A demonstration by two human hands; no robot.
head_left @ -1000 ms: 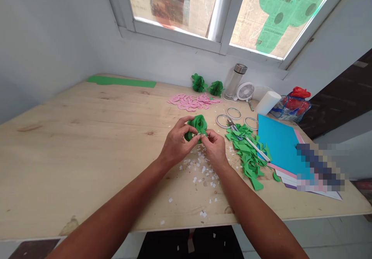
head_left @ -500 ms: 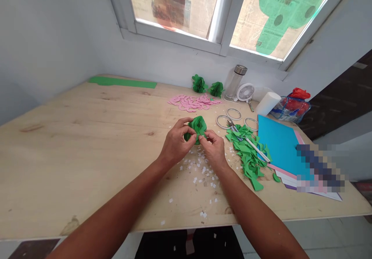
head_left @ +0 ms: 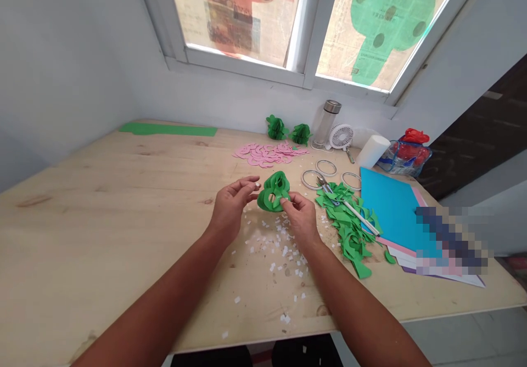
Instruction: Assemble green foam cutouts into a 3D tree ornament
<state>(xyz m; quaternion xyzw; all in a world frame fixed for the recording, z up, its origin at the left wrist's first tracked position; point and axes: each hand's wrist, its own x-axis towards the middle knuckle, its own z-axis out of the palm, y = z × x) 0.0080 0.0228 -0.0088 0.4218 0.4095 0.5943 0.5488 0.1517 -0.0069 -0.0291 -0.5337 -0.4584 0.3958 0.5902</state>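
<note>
A layered green paper flower (head_left: 275, 191), with loops of paper around open holes, is held up over the middle of the table. My right hand (head_left: 302, 213) pinches its lower right side between thumb and fingers. Just left of the flower is my left hand (head_left: 230, 205), a small white paper piece (head_left: 257, 185) at its thumb and fingertips. Whether any left fingertip touches the flower's edge I cannot tell. Many white paper bits (head_left: 284, 241) lie scattered on the wood below both hands.
Green offcuts (head_left: 349, 235) lie at the right with scissors (head_left: 325, 185) and a white pen (head_left: 361, 217) on them. Tape rings (head_left: 326, 168) are beside them. Pink cutouts (head_left: 267, 154), two green paper flowers (head_left: 275, 128), a bottle (head_left: 328, 123) and a fan (head_left: 341, 136) stand farther back. Blue paper (head_left: 389, 208) lies right.
My left hand has come away leftward from the flower, now with a white piece at its fingertips. The flower has turned and its layers spread wider. The camera view has shifted slightly.
</note>
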